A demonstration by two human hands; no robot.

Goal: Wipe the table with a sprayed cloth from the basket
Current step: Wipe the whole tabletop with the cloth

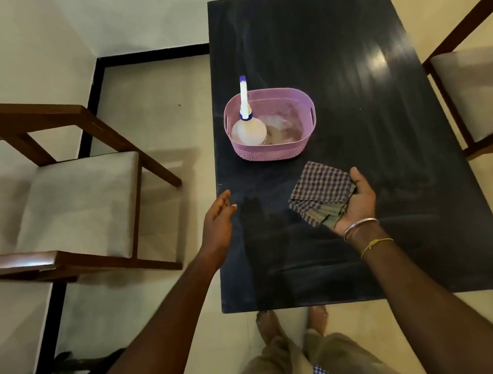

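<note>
A folded purple-checked cloth (320, 191) lies in my right hand (357, 204), palm up, thumb pressing its right edge, above the dark table (350, 80). A pink basket (274, 149) stands on the table's left side, just beyond the cloth. A white spray bottle (247, 124) with a blue-tipped nozzle leans inside the basket, against its left wall. My left hand (218, 218) hovers at the table's left edge with relaxed fingers, holding nothing.
A wooden chair with a grey seat (85, 203) stands left of the table. Another chair (481, 89) stands at the right. My feet (293, 324) are at the table's near edge. The basket also holds something pale (283, 129).
</note>
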